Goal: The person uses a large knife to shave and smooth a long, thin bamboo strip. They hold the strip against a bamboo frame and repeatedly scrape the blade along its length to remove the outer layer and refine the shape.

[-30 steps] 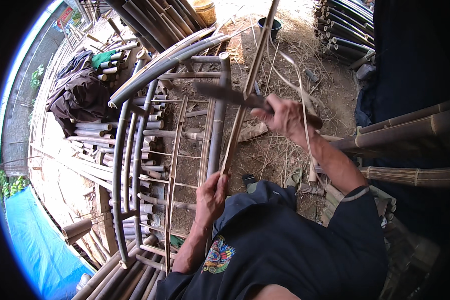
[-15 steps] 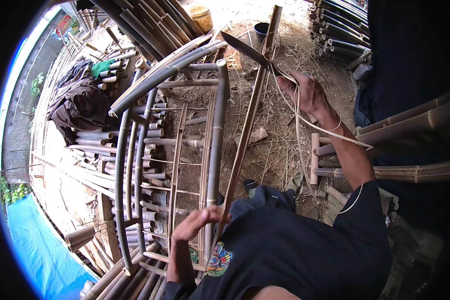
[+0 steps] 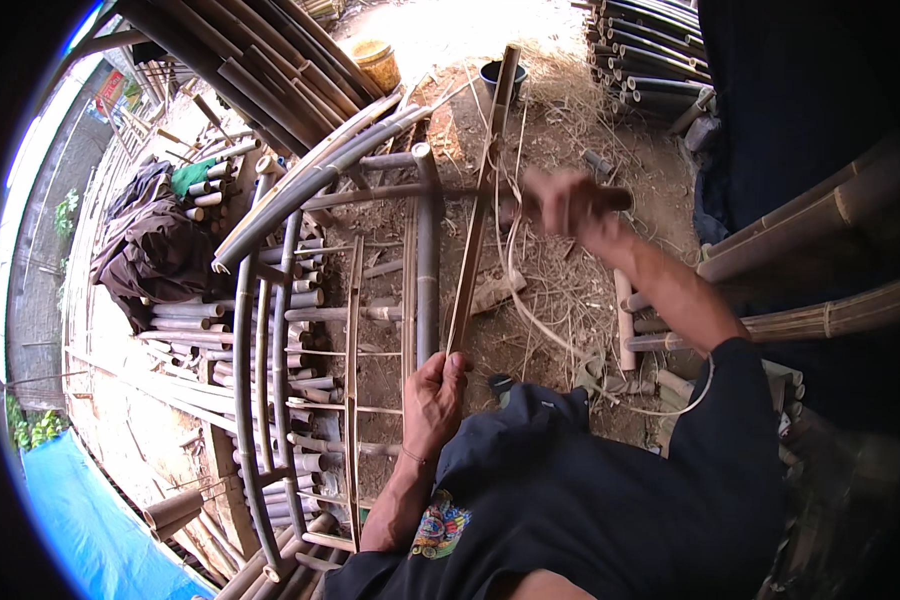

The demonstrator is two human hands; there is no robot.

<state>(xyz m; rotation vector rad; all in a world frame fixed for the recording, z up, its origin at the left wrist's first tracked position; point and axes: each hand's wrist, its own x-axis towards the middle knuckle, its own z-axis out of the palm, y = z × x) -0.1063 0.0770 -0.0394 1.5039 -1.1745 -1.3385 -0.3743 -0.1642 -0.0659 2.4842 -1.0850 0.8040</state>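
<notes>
My left hand (image 3: 434, 405) is closed around the lower end of a long split bamboo strip (image 3: 480, 215), which slants up and away from me. Level with the strip's upper half, my right hand (image 3: 574, 208), smeared by motion, grips a large knife. Its handle (image 3: 613, 198) sticks out on the right of the fist, and the blurred dark blade points left across the strip. Thin pale bamboo slivers (image 3: 515, 268) curl down beside the strip, below my right hand. Just left of the strip stands a bamboo frame (image 3: 428, 255) of dark poles.
Dark bamboo poles (image 3: 255, 65) lean at the far left, near a yellowish bucket (image 3: 375, 68). A black pot (image 3: 490, 72) stands behind the strip. Stacked bamboo (image 3: 655, 50) lies far right, thick poles (image 3: 800, 232) nearer. Shavings litter the ground. A blue tarp (image 3: 90, 520) hangs at left.
My left hand has risen and closed on the bamboo strip. The right hand has moved down and left, and the knife has swung from pointing up-left to nearly level. The view has shifted slightly.
</notes>
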